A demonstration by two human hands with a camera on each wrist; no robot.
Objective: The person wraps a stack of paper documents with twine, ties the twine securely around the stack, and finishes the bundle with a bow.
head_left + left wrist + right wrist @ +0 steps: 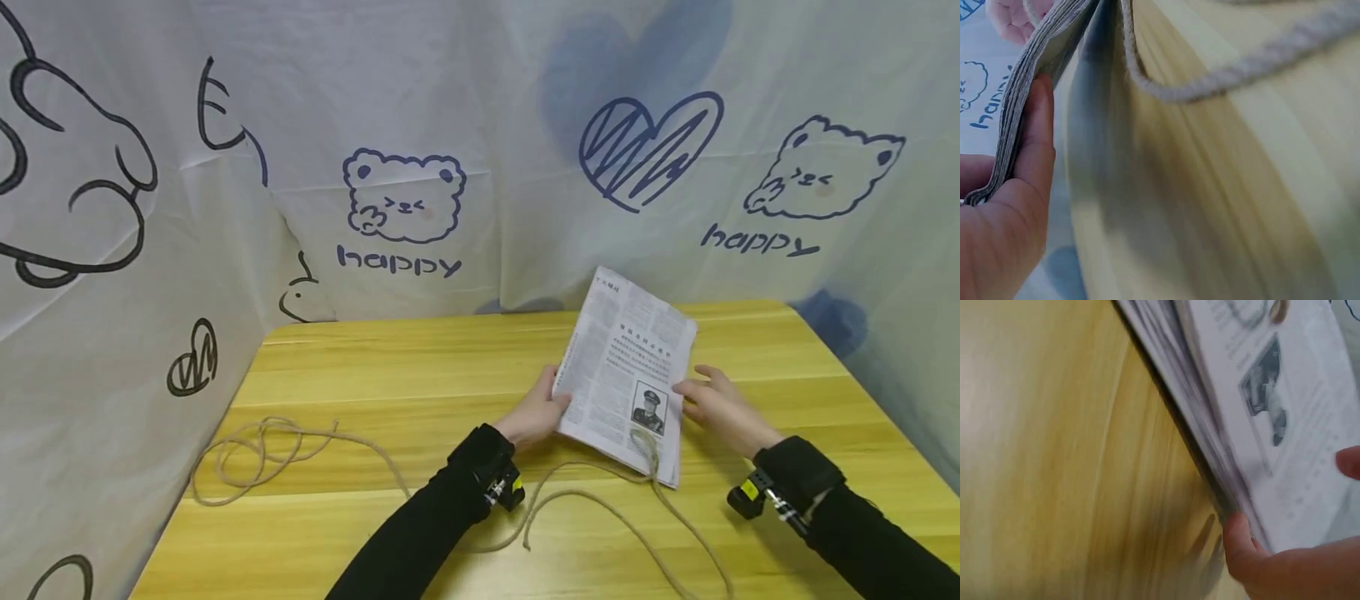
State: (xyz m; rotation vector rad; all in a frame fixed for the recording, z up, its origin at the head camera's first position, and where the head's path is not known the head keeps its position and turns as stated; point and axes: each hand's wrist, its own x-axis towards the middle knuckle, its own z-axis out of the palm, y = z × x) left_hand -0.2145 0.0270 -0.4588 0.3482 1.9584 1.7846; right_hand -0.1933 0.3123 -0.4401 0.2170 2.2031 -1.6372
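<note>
A folded stack of newspapers (626, 367) is held tilted over the table, its printed front with a small portrait facing me. My left hand (534, 417) grips its left edge, thumb in front. In the left wrist view, the left hand (1016, 206) has the layered pages (1013, 119) between thumb and fingers. At the opposite edge is my right hand (723, 410), its fingers loosely spread. One fingertip touches the page edges in the right wrist view, where the right hand (1297, 565) is beside the newspapers (1297, 481). A twine rope (654, 457) loops over the lower front of the stack.
More of the rope (262, 454) lies in loose coils on the left of the wooden table (360, 358). Other strands run along the front, below the newspapers. White cloth (420, 108) with drawings hangs behind and at both sides.
</note>
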